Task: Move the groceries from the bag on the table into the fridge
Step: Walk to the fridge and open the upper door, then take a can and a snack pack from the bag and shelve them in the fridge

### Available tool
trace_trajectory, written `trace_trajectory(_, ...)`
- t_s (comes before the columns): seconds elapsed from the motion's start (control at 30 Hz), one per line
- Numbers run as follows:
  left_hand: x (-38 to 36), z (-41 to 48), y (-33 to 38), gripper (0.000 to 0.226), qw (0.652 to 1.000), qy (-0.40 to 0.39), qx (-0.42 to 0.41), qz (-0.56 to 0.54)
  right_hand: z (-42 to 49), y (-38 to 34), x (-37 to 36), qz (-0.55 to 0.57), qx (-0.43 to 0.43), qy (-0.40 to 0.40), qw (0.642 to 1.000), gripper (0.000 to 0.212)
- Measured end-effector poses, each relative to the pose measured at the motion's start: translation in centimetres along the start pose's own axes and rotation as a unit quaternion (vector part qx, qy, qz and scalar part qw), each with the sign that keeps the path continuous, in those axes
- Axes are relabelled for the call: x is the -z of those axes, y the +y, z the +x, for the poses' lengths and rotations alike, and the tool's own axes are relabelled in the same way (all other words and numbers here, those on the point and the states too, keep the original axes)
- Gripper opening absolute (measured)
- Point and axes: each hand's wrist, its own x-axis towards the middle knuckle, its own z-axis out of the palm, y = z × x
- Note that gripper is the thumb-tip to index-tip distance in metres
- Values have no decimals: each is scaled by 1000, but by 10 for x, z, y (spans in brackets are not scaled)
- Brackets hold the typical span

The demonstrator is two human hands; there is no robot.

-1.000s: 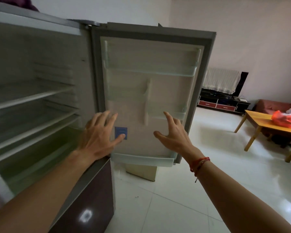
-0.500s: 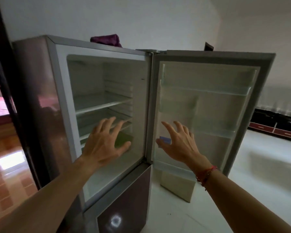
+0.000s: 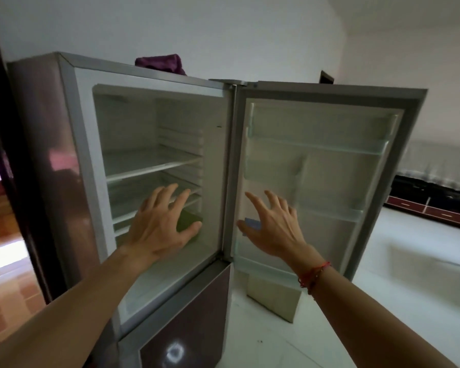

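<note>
Swinging left since a second ago, our view has lost the table and bag. Before us stands the tall silver-framed maroon fridge, its white-lined upper door wide open. Our left hand and right hand hover in front of it, fingers spread, holding nothing.

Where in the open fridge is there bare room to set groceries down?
Upper glass shelf, wall to wall, is bare with the tallest gap above. Compartment floor is bare toward its front. Door bins look bare. Tight: the closely stacked lower shelves; a green thing sits low at the right rear.
</note>
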Motion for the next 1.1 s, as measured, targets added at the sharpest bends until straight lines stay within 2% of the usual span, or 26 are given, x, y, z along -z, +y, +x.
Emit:
trace_trajectory(0.4,-48,65,101,83,991,10,-105,-78,-29,105,32,-71,-103,14,992,80)
trace_trajectory(0.63,-54,73,146,86,971,6,-188,-149,-84,124,59,-130,-195,21,972,79)
trace_trajectory(0.87,-45,53,192,83,925,5,-315,-213,-169,108,93,-178,-319,36,930,76)
trace_trajectory(1.1,-24,28,257,81,872,9,-407,-270,-251,100,136,-240,-402,54,882,76)
